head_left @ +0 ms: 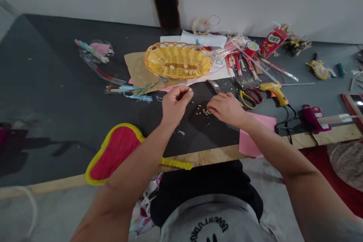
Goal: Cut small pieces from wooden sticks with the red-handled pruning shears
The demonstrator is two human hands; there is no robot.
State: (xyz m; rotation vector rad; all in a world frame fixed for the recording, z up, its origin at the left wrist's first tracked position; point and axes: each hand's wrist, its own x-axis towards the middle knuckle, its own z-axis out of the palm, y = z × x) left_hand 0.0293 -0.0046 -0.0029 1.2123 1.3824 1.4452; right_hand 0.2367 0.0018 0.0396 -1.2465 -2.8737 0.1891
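Note:
Several tiny pale beads [204, 112] lie loose on the dark tabletop between my hands. My right hand [227, 109] is at their right side, fingers bent and pressed together down at the beads; whatever is under the fingertips is hidden. Raised a little to the left, my left hand [176, 106] pinches thumb against forefinger. A small pale speck shows at that pinch, too small to name. Just beyond both hands stands a yellow woven basket [178, 55] with a few small pale pieces inside.
Scissors [251, 97] and a yellow glue gun [275, 91] with a cord lie right of my right hand. Pink paper [258, 134] overhangs the front edge. A red-and-yellow fan [117, 151] lies under my left forearm. A dark phone-shaped object [166, 3] leans on the wall.

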